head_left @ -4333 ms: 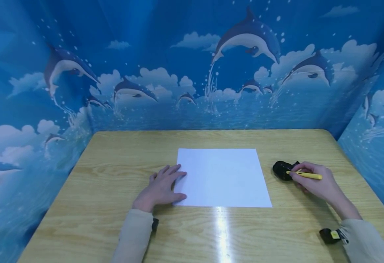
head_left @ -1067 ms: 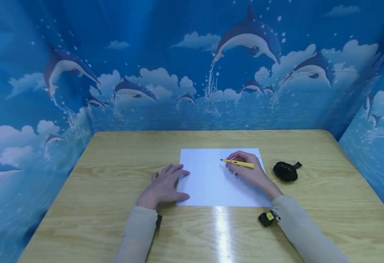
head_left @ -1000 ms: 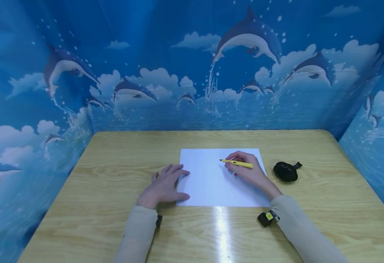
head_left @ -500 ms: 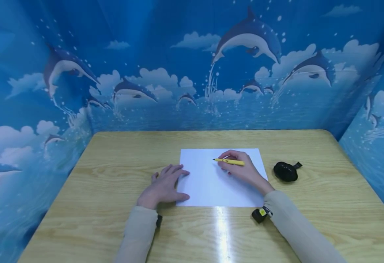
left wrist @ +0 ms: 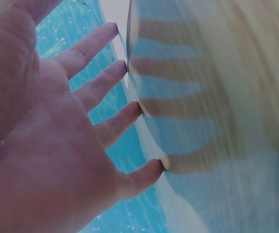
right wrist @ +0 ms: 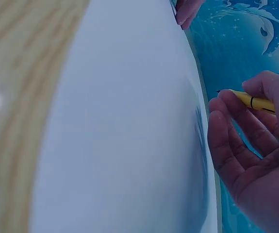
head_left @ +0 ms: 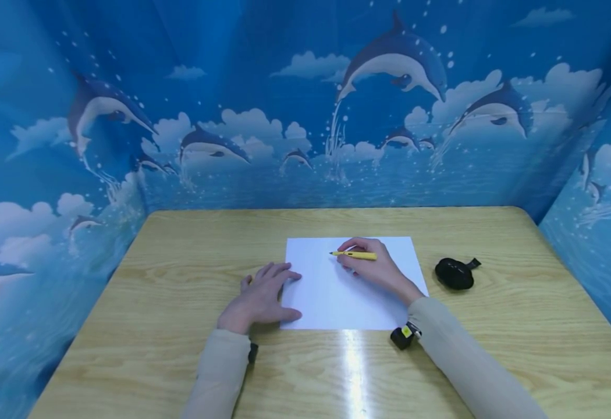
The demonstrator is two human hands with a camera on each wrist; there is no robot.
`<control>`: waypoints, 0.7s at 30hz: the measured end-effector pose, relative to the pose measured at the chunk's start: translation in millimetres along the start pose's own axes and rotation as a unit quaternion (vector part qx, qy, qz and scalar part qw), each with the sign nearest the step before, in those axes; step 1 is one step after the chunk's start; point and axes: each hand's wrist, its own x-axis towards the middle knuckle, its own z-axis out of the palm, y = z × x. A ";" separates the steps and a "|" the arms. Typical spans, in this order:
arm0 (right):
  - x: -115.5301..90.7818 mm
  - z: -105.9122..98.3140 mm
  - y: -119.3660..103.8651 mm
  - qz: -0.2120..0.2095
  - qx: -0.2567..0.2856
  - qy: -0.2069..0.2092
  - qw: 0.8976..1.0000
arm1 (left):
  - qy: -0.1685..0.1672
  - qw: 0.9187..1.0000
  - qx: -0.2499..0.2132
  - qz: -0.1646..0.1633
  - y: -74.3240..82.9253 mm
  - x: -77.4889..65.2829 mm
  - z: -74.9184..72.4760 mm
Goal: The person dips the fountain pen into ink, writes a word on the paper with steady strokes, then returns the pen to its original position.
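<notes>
A white sheet of paper (head_left: 326, 302) lies on the wooden table. My left hand (head_left: 260, 298) rests at its left edge with fingers spread, thumb and index fingertip on the sheet. The left wrist view shows the straight fingers (left wrist: 105, 124) touching down on the surface. My right hand (head_left: 376, 267) is over the upper middle of the paper and pinches a yellow pen (head_left: 360, 255), its dark tip pointing left. Seen from the right wrist, thumb and index finger hold the pen (right wrist: 260, 104) while the other fingers curl below it. I see no marks on the visible paper.
To the right of the paper sits a black rounded pouch (head_left: 454, 273) with a short tab. The wooden table (head_left: 180, 250) ends at the back and sides against a blue curtain (head_left: 263, 174) printed with dolphins. A small black camera (head_left: 402, 337) is strapped to the right wrist.
The right hand has come from beside the black pouch onto the paper with the pen, then slid further left over it. My left hand stays at the paper's left edge.
</notes>
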 end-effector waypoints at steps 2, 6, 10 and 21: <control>3.3 2.4 -0.6 0.000 0.001 0.000 1.000 | 0.000 1.000 0.000 -0.001 -0.1 0.4 0.4; 9.8 7.1 -1.9 0.001 0.000 -0.004 1.000 | 0.004 1.000 0.002 0.001 -0.2 0.4 0.8; 16.1 11.6 -2.7 0.001 0.000 -0.011 1.000 | 0.004 1.000 0.004 -0.001 -0.9 0.5 1.4; 24.9 23.6 -6.4 0.000 0.001 -0.031 1.000 | 0.004 1.000 0.003 0.004 -2.6 0.4 1.7</control>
